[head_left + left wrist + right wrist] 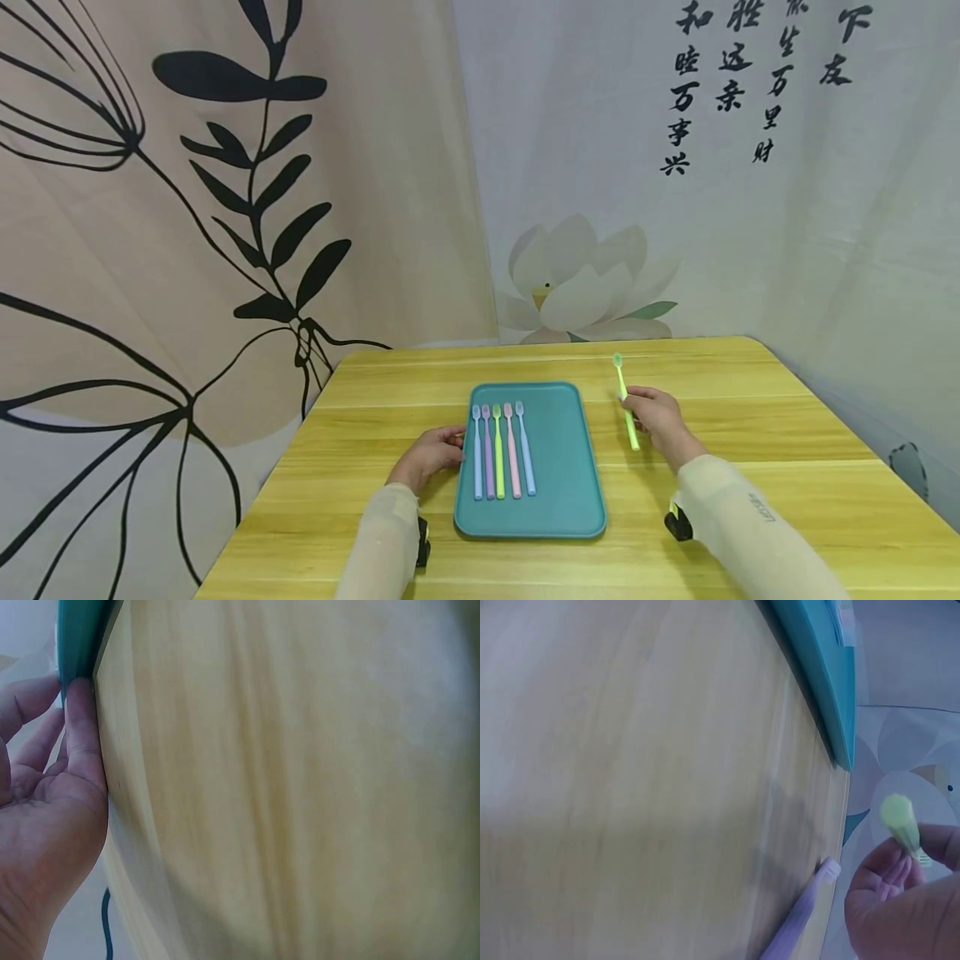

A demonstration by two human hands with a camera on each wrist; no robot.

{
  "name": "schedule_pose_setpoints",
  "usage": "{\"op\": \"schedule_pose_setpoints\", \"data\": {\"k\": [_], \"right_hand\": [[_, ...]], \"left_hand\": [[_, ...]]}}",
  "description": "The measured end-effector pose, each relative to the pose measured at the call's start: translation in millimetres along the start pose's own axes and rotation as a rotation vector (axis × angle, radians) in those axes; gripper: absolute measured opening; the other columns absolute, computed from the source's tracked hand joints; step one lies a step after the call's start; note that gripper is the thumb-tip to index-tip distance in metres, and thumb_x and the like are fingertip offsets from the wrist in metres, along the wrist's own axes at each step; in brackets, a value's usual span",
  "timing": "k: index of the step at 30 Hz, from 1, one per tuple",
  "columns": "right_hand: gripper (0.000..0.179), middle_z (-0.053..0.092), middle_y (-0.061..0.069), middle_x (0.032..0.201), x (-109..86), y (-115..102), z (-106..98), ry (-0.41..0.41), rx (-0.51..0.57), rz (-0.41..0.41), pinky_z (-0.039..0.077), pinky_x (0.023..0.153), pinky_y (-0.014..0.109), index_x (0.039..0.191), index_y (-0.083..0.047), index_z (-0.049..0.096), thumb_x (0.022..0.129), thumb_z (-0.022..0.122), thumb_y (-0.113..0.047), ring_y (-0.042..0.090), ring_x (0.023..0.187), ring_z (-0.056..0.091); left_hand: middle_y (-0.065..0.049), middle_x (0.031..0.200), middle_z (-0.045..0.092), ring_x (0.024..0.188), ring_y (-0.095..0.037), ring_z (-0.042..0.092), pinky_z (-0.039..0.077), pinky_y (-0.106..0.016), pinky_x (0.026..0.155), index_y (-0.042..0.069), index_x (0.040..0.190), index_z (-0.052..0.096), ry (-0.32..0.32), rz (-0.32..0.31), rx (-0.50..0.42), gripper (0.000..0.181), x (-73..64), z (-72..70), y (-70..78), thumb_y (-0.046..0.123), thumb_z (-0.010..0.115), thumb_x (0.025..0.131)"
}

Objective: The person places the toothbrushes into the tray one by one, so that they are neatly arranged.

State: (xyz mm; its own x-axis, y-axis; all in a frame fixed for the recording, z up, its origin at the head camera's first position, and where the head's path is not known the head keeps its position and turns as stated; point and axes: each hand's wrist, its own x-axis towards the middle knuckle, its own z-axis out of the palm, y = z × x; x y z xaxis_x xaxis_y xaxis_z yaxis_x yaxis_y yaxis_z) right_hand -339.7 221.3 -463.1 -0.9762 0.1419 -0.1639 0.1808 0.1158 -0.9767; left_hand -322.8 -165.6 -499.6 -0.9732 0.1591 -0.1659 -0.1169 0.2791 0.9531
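Note:
A teal tray [561,475] lies on the table, with several toothbrushes side by side on its left half: blue [477,458], purple [489,458], yellow-green [498,458], pink [513,458] and another blue one [528,458]. At the tray's left edge, my left hand [429,457] holds the rim between thumb and fingers. To the right of the tray, my right hand [660,421] pinches a yellow-green toothbrush [632,432], its head pointing away from me. In the right wrist view, a purple toothbrush [799,919] lies on the table near that hand; the head view does not show it.
The wooden table [750,400] extends around the tray on all sides. Behind it hangs a cloth backdrop [405,208] with plant prints and writing. A dark cord [106,922] shows past the table edge in the left wrist view.

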Motion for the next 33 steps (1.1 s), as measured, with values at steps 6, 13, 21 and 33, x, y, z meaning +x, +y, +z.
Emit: {"op": "schedule_pose_setpoints", "data": {"k": [6, 13, 21, 33], "right_hand": [[0.046, 0.058, 0.011, 0.116, -1.3, -0.2, 5.6, -0.003, 0.001, 0.005, 0.047, 0.076, 0.032, 0.141, 0.004, 0.048, 0.098, 0.054, -0.009, 0.018, 0.090, 0.053], [0.045, 0.056, 0.013, 0.119, -2.9, -0.8, 12.7, 0.002, 0.013, 0.004, 0.048, 0.077, 0.032, 0.141, 0.003, 0.049, 0.098, 0.054, -0.009, 0.019, 0.091, 0.052], [0.045, 0.058, 0.012, 0.112, -4.5, 0.1, 23.1, -0.001, 0.024, -0.004, 0.048, 0.071, 0.028, 0.140, 0.003, 0.050, 0.097, 0.056, -0.008, 0.017, 0.083, 0.052], [0.044, 0.059, 0.011, 0.108, -6.5, 0.0, 36.7, 0.010, 0.033, -0.014, 0.048, 0.072, 0.031, 0.138, 0.003, 0.053, 0.095, 0.057, -0.006, 0.017, 0.078, 0.052]], "left_hand": [[-0.015, 0.106, 0.056, 0.091, -0.022, 0.056, 0.055, -0.034, 0.081, -0.006, 0.139, 0.052, 0.003, -0.012, 0.001, 0.062, 1.0, 0.4, 0.3, -0.014, 0.063, 0.078], [-0.014, 0.107, 0.056, 0.092, -0.022, 0.055, 0.054, -0.034, 0.082, -0.004, 0.139, 0.053, 0.014, -0.025, 0.014, 0.061, 1.5, -0.2, 0.1, -0.013, 0.063, 0.080], [-0.014, 0.107, 0.056, 0.093, -0.022, 0.055, 0.054, -0.034, 0.083, -0.004, 0.139, 0.054, 0.021, -0.036, 0.030, 0.060, 2.5, 0.1, -0.6, -0.012, 0.064, 0.080], [-0.014, 0.106, 0.057, 0.092, -0.022, 0.055, 0.054, -0.034, 0.082, -0.004, 0.138, 0.054, 0.023, -0.034, 0.021, 0.060, 3.7, 1.8, -1.9, -0.014, 0.064, 0.079]]}}
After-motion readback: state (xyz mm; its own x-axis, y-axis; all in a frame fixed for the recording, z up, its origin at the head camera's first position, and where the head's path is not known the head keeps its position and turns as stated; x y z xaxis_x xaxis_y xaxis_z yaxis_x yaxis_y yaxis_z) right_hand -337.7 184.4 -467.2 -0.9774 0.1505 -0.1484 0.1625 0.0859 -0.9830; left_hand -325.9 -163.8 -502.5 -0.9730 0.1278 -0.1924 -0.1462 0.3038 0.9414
